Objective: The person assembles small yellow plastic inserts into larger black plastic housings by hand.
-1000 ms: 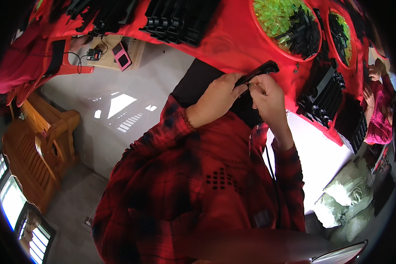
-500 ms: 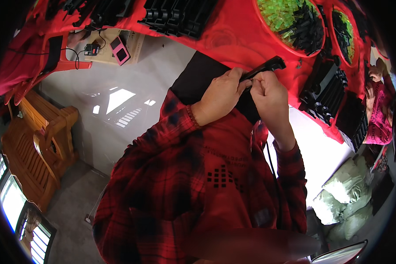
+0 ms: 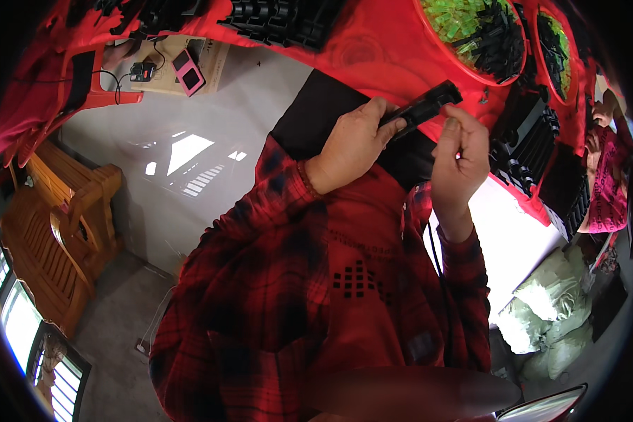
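Note:
My left hand (image 3: 352, 144) is closed on one end of a long, narrow black plastic part (image 3: 429, 105). The part slants up and to the right over my lap, its far end free of that hand. My right hand (image 3: 462, 151) is beside this far end, the index finger stretched toward it and the thumb a little apart. Its other fingers curl loosely, and I see nothing held in them. Whether the index fingertip touches the part is hard to make out. Just beyond is a red round tub (image 3: 524, 63) with yellow-green clear pieces (image 3: 446, 24) and small black pieces (image 3: 496, 49).
A red-covered table (image 3: 373, 70) runs along the far side, with rows of black plastic parts (image 3: 281, 21) on it. A second red tub (image 3: 555, 56) stands farther right. Another person's hand (image 3: 592, 151) shows at the right edge. Left are a wooden chair (image 3: 56, 239) and cardboard (image 3: 151, 77).
My right hand has come away from the middle of the black part and moved right. The part has turned, showing more of its broad face. My left hand keeps hold of it.

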Demonstrator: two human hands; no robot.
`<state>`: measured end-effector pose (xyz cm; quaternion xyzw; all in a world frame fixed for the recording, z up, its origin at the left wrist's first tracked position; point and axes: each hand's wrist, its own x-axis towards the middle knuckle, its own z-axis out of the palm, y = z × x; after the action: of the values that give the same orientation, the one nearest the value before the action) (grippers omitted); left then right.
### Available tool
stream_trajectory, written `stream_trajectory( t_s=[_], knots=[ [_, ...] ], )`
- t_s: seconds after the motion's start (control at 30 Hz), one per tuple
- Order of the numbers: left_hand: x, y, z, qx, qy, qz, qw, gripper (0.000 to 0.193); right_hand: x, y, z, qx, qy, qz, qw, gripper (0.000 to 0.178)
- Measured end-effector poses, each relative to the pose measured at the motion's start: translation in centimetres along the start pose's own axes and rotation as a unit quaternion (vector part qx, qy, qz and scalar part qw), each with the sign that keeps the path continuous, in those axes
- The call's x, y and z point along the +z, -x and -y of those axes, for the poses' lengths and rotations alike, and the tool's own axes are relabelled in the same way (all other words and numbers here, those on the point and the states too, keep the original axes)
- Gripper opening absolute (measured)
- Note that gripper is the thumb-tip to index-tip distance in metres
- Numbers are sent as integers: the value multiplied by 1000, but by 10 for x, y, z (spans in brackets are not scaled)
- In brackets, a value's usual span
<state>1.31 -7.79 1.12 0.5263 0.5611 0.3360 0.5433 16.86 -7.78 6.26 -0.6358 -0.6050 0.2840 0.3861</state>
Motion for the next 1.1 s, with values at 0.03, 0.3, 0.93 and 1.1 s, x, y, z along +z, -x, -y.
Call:
stream_trajectory(
  t_s=[0.03,0.3,0.93,1.1],
  knots=[
    [0,0,3,11,3,-13,1000,24,2,0,-3,-10,-39,-50,998,17],
    [-4,3,1,23,29,-50,998,24,9,-19,-10,44,-111,100,988,42],
    [-13,-32,-4,-63,165,47,983,23,25,-55,-18,43,-58,125,989,26],
    [-25,-35,-11,-65,106,60,990,22,23,-57,-14,43,-64,141,987,26]
  ],
)
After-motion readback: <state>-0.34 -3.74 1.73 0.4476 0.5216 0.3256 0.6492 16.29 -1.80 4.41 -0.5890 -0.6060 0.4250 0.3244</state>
